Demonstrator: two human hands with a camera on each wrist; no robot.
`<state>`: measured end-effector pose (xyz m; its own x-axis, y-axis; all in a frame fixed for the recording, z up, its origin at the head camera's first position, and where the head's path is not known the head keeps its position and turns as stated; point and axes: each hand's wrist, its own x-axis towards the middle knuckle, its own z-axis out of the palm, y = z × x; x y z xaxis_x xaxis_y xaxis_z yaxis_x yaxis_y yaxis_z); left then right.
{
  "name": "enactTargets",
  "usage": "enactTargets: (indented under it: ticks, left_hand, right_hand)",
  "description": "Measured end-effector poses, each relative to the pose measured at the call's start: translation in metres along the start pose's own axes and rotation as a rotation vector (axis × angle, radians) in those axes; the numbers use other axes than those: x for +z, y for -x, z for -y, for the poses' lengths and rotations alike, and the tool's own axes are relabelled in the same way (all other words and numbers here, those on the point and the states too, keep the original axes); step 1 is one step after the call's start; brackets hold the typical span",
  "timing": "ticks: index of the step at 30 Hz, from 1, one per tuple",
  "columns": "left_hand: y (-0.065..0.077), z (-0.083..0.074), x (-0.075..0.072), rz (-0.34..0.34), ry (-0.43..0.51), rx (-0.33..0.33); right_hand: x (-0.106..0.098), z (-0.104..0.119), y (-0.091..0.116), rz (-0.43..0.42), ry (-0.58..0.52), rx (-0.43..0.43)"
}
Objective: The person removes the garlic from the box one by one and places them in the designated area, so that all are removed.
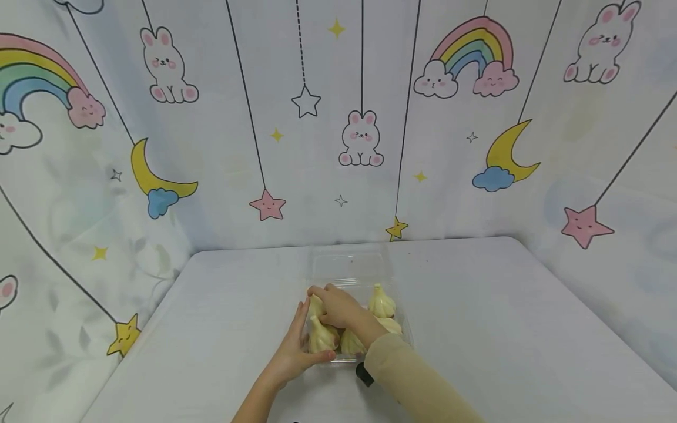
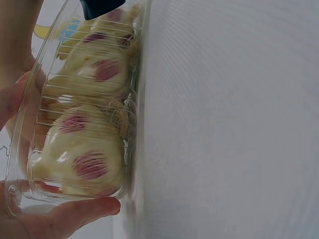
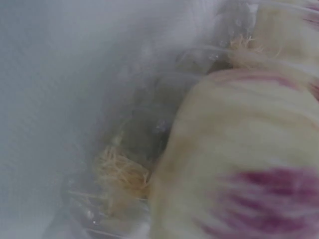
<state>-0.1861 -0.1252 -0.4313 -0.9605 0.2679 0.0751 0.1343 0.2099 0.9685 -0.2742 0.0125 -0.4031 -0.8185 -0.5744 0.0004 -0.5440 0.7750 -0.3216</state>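
Observation:
A clear plastic box (image 1: 406, 329) holds several garlic bulbs, pale with purple streaks and dry roots. My left hand (image 1: 291, 353) grips its near left corner, fingers along the left side and thumb across the front. Inside the box, my right hand (image 1: 342, 308) pinches a garlic bulb (image 1: 316, 305) at the back left, which its fingers partly cover. Just in front of that bulb stands another garlic bulb (image 1: 322, 338). A further bulb (image 1: 381, 302) sits upright at the back right. In the right wrist view a garlic bulb (image 3: 239, 149) looms close and blurred; no fingers show there.
The box's transparent lid (image 1: 349, 264) lies folded open toward the back edge of the white table (image 1: 476, 305). A small black object (image 1: 364, 375) shows beneath the right wrist. Behind the table hangs a patterned cloth (image 1: 328, 164).

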Motion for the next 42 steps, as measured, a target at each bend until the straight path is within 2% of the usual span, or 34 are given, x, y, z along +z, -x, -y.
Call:
enactTargets:
  ticks: [5, 12, 27, 33, 42]
  left_hand:
    - [-0.001, 0.000, 0.000, -0.010, 0.005, -0.001]
    - [-0.001, 0.002, -0.001, 0.009, 0.004, 0.002]
    - [0.000, 0.001, -0.001, 0.015, -0.006, 0.004]
    - [0.001, -0.002, -0.001, 0.011, -0.010, 0.002]
    - [0.001, -0.002, -0.001, 0.022, -0.016, 0.006]
  right_hand:
    - [-0.002, -0.002, 0.001, -0.011, -0.032, -0.011]
    - [-0.008, -0.004, 0.002, -0.078, -0.107, -0.040]
    - [-0.015, -0.008, 0.017, -0.160, -0.240, -0.086]
    - [-0.017, -0.010, 0.023, -0.168, -0.306, -0.066]
    - [-0.021, -0.013, 0.032, -0.227, -0.403, -0.052]
